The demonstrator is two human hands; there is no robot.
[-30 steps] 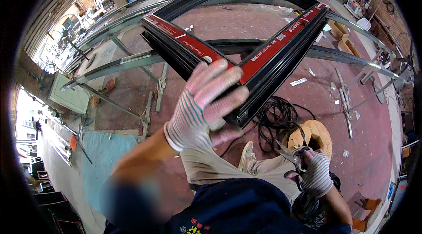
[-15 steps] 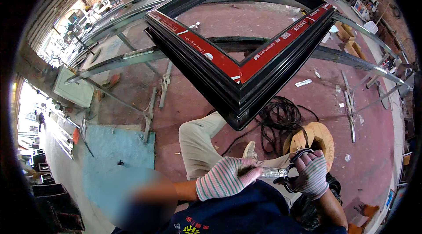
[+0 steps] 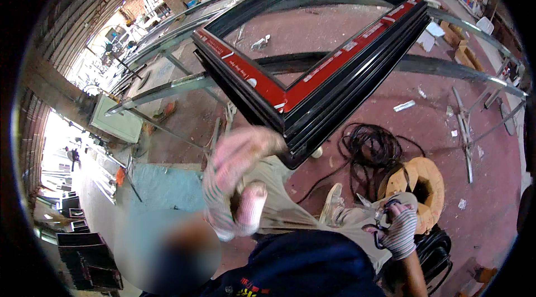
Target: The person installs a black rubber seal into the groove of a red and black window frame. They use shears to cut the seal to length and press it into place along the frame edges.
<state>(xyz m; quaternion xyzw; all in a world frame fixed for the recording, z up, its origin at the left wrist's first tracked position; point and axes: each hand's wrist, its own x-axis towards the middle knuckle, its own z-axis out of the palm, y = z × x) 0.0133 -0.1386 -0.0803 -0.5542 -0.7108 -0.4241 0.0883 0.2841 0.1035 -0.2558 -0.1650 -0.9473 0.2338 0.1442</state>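
Observation:
My left hand (image 3: 231, 177), in a striped glove and smeared by motion, is raised beside the near corner of a black window frame (image 3: 318, 124). Its thumb stands apart from the fingers, and nothing shows between them. Whether the fingertips touch the frame I cannot tell. Red film strips (image 3: 329, 65) cover the upper face of the frame, which rests on metal rails. Lower down at the right, my right hand (image 3: 401, 233), also gloved, is closed round the dark handles of a pair of scissors (image 3: 364, 201). The blades point away to the upper left.
A dark rail (image 3: 441, 68) passes under the frame. Black gasket cord (image 3: 371, 146) lies coiled on the reddish floor near a round tan cardboard roll (image 3: 432, 196). A light blue sheet (image 3: 162, 188) lies at the left, and a pale green panel (image 3: 116, 118) stands beyond it.
My left hand has let go of the scissors' blade end and swung up and left toward the frame corner. My right hand keeps the scissors, slightly lower. The view has shifted.

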